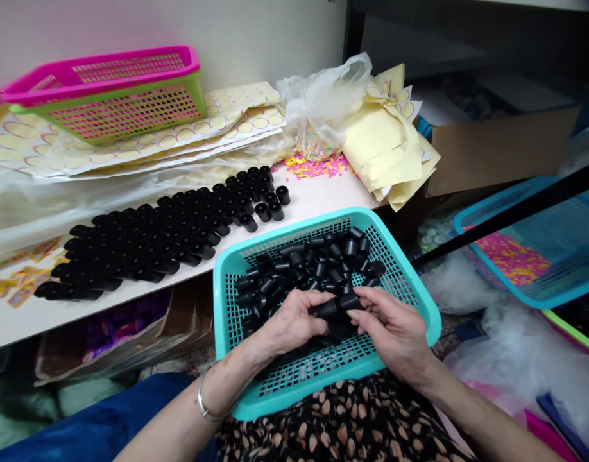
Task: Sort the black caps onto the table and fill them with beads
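Note:
A teal plastic basket (422,296) rests on my lap and holds a loose heap of small black tubes (318,260). Over the basket, my left hand (289,321) and my right hand (395,327) meet, both closed on a short row of black tubes (337,307) fitted end to end. My left wrist wears a thin bracelet. On the white table (318,199) to the left lie long rows of joined black tubes (164,234), side by side.
A pink basket stacked in a green one (111,96) sits on sticker sheets (237,122) at the back. A plastic bag (323,102) with coloured bits, yellow paper (385,147), a cardboard box (501,147) and a blue basket (530,250) lie to the right.

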`<state>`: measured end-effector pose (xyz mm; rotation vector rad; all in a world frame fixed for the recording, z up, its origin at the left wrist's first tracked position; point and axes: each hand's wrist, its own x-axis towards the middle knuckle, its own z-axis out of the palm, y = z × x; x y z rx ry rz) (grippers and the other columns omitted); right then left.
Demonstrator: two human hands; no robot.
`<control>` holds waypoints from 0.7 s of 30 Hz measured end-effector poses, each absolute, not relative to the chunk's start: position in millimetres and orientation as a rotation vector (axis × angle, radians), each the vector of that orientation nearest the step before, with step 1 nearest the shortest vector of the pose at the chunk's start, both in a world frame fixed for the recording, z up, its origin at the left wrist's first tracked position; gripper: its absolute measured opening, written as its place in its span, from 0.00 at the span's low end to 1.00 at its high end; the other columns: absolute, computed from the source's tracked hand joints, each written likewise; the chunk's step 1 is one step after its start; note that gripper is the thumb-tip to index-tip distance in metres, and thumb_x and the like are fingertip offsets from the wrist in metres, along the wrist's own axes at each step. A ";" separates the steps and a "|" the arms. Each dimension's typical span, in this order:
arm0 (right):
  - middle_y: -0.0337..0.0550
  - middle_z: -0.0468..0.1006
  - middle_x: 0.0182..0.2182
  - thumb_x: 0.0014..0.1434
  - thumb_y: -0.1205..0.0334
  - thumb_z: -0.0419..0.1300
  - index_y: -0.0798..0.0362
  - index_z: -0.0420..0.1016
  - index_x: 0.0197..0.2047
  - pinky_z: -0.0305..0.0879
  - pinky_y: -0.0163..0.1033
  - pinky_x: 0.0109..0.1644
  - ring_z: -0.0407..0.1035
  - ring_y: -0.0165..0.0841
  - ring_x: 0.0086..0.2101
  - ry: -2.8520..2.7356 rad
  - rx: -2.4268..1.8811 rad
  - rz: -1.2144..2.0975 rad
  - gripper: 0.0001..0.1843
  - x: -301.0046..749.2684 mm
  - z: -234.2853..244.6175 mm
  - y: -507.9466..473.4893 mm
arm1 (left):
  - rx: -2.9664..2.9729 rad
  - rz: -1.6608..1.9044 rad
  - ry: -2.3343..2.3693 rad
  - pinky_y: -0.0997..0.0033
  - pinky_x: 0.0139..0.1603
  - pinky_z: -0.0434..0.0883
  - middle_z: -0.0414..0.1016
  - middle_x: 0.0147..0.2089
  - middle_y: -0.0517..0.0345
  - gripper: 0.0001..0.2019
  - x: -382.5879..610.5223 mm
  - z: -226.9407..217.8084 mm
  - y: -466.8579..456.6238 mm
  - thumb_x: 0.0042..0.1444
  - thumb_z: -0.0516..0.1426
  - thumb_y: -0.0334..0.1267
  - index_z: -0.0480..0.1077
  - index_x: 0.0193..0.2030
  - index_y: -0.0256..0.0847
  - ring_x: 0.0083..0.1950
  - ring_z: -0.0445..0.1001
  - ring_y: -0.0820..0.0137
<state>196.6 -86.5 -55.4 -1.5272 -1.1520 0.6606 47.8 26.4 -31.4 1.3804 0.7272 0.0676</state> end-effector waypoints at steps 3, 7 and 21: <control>0.38 0.72 0.30 0.57 0.68 0.59 0.50 0.72 0.48 0.71 0.34 0.24 0.69 0.27 0.22 -1.125 -1.482 0.698 0.15 193.4 -54.2 -85.3 | 1.422 0.087 0.677 0.75 0.36 0.64 0.73 0.37 0.60 0.21 49.8 -28.9 25.4 0.39 0.57 0.25 0.77 0.43 0.37 0.36 0.67 0.71; 0.48 0.70 0.42 0.60 0.70 0.55 0.51 0.72 0.51 0.72 0.37 0.31 0.69 0.28 0.28 -1.307 -1.486 0.574 0.17 190.7 -51.1 -84.3 | 1.402 0.093 0.683 0.75 0.37 0.64 0.72 0.38 0.60 0.21 50.2 -32.0 24.3 0.40 0.56 0.25 0.76 0.43 0.37 0.37 0.67 0.71; 0.46 0.75 0.42 0.58 0.68 0.56 0.51 0.71 0.49 0.71 0.40 0.45 0.72 0.34 0.40 -1.496 -1.434 0.723 0.14 196.6 -44.0 -68.6 | 1.485 0.138 0.783 0.77 0.29 0.62 0.69 0.34 0.62 0.25 49.2 -46.0 21.1 0.36 0.55 0.23 0.71 0.47 0.35 0.31 0.65 0.75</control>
